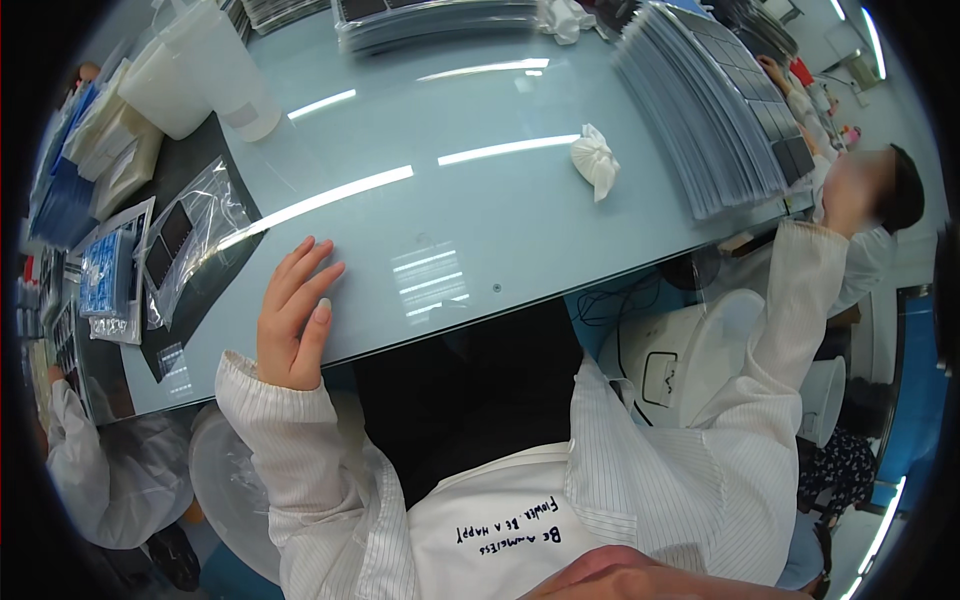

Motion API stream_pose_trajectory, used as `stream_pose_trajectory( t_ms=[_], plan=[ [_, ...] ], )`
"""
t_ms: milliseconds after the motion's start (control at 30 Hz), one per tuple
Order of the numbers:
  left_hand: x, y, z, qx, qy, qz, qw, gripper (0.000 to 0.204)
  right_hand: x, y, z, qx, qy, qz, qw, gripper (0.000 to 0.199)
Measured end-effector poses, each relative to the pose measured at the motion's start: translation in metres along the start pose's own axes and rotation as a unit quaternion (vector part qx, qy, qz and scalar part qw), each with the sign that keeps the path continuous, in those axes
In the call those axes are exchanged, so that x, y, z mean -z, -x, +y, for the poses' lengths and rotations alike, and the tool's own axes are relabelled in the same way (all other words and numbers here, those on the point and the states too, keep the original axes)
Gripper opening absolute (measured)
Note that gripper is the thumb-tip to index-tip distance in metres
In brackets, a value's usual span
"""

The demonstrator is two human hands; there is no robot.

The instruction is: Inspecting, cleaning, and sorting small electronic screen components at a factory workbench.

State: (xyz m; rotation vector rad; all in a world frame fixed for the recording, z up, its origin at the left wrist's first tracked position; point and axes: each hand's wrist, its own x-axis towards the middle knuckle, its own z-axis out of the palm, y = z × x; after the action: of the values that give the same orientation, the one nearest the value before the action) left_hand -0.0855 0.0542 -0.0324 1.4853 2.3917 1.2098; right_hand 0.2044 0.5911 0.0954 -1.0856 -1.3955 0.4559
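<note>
My left hand (296, 312) rests at the near left edge of the glass-topped table (350, 220). Its fingers are stretched out and slightly spread, with nothing in them. My right arm reaches far out to the right, past the table's edge. Of my right hand (846, 208) only the part by the cuff shows; a blurred patch covers its fingers, so what it holds, if anything, cannot be seen. Nearest to that arm on the tabletop stands a tall stack of clear plastic trays (690, 120) with dark square pieces on top. A crumpled white wad (596, 162) lies left of this stack.
At left are a clear bag (195, 240) with dark panels, a blue box (107, 272) and a translucent pitcher (215, 65). More stacked trays (435, 25) line the far edge. A white lidded bin (690, 365) stands below right. Co-workers sit at both sides.
</note>
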Motion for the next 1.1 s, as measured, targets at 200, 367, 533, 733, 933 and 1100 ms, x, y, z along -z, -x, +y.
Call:
stream_pose_trajectory(
  t_ms=[200,367,533,733,933,1100],
  plan=[
    [0.001,0.004,0.001,0.008,-0.025,0.007,1.000,0.034,-0.054,0.121,-0.105,0.279,0.025,-0.322,0.904,0.025],
    [0.002,0.002,0.004,0.006,-0.017,0.015,1.000,0.029,-0.149,0.183,-0.160,0.424,0.059,-0.481,0.765,0.029],
    [0.003,-0.002,0.007,0.008,0.002,0.022,1.000,0.028,-0.249,0.219,-0.184,0.473,0.159,-0.502,0.706,0.055],
    [0.003,0.002,0.004,0.006,-0.009,0.031,0.999,0.027,-0.328,0.234,-0.148,0.532,0.160,-0.484,0.677,0.068],
    [0.000,0.003,0.002,0.000,0.012,0.039,0.999,0.027,-0.276,0.214,-0.166,0.556,0.161,-0.493,0.650,0.028],
    [0.001,0.000,0.006,-0.007,0.062,0.038,0.997,0.029,-0.242,0.197,-0.144,0.666,-0.005,-0.368,0.649,0.016]
  ],
)
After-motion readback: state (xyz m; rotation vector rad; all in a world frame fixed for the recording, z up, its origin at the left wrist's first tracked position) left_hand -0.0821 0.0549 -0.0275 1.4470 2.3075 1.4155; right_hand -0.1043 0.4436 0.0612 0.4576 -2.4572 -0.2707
